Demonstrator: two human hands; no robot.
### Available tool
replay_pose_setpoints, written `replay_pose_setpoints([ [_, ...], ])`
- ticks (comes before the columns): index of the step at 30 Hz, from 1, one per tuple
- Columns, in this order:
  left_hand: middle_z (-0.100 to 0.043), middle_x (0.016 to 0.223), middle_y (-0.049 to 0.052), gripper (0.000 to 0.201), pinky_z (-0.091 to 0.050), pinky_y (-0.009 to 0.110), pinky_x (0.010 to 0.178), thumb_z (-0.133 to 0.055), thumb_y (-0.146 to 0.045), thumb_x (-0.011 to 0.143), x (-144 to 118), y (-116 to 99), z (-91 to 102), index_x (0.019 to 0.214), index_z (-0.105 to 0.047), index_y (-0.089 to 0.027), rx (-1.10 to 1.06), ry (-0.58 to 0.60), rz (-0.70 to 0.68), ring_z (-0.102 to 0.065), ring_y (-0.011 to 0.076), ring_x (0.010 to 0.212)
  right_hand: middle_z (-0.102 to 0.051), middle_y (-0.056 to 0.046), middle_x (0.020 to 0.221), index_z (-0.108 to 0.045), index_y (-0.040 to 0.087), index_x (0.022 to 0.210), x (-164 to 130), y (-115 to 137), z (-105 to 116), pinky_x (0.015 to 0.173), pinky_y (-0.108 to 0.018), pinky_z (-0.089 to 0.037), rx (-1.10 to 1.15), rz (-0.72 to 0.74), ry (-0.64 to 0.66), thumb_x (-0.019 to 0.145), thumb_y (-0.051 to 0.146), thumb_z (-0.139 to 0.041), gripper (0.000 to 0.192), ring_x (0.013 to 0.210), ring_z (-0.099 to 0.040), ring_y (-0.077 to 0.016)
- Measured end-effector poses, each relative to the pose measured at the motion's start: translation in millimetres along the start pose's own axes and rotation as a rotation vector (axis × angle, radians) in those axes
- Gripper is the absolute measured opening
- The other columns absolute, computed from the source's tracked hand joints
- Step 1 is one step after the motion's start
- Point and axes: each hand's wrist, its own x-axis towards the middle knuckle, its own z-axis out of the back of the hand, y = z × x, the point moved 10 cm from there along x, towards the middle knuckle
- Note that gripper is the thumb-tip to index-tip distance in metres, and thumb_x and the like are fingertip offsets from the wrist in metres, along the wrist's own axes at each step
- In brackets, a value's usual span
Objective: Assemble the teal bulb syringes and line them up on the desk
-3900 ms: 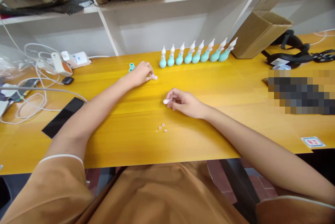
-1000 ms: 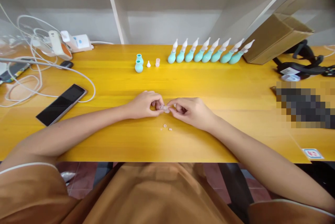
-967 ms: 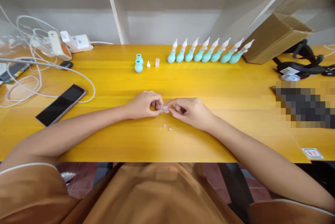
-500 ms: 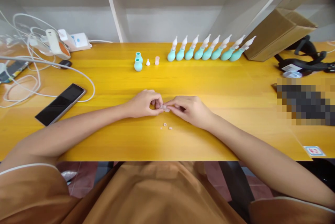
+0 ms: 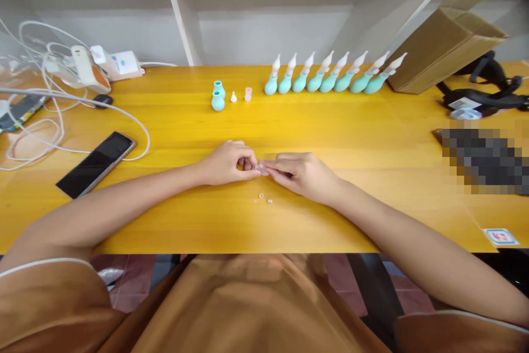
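My left hand [image 5: 228, 162] and my right hand [image 5: 301, 173] meet at the middle of the yellow table [image 5: 372, 138]. Between their fingertips both pinch one small clear plastic part [image 5: 261, 168]. Just in front of the hands lie a few tiny pale rings [image 5: 263, 197]. Farther back stand two teal bulbs [image 5: 217, 97], a small white tip [image 5: 233, 97] and a pink cap [image 5: 248, 94]. To the right of these runs a row of several teal bulbs with white nozzles [image 5: 334, 74].
A black phone [image 5: 96, 163] lies at the left beside white cables [image 5: 49, 121] and chargers [image 5: 103, 66]. A cardboard box [image 5: 444, 47] leans at the back right, with black straps [image 5: 483, 91] near it. White shelving [image 5: 248, 17] rises behind the table.
My left hand came back from the far bulb area and joined the right hand on the small part. Over the last second the hands have barely shifted.
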Motion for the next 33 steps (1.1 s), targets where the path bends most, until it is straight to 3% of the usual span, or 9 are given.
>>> replay_pose_setpoints([
  [17,-0.077,0.079,0.000,0.018,-0.046,0.034,0.085,-0.083,-0.039,0.093,0.0,1.0,-0.6,0.089,-0.076,-0.022,0.012,0.014,-0.008,-0.065,0.0181,0.081,-0.074,-0.003,0.082,-0.085,0.022,0.123,1.4,-5.1,-4.4,0.062,-0.027,-0.047,0.085,-0.071,0.055,0.112,0.028,-0.060,0.027,0.062,-0.062,-0.0129],
  [24,-0.075,0.078,0.000,0.020,-0.045,0.033,0.080,-0.079,-0.041,0.095,0.0,1.4,0.0,0.088,-0.077,-0.022,0.022,0.020,0.022,-0.063,0.0173,0.078,-0.073,-0.003,0.078,-0.082,0.019,0.124,1.7,-16.2,10.6,0.065,-0.028,-0.048,0.026,-0.100,-0.005,0.109,0.027,-0.061,0.027,0.064,-0.063,-0.0155],
  [33,-0.076,0.079,0.000,0.019,-0.047,0.035,0.084,-0.080,-0.042,0.094,0.3,1.0,-0.3,0.091,-0.078,-0.023,0.004,0.018,0.011,-0.064,0.0176,0.079,-0.082,-0.005,0.093,-0.084,0.023,0.123,3.2,-8.6,5.8,0.071,-0.028,-0.052,0.030,-0.074,0.064,0.109,0.020,-0.059,0.028,0.074,-0.072,-0.0168],
])
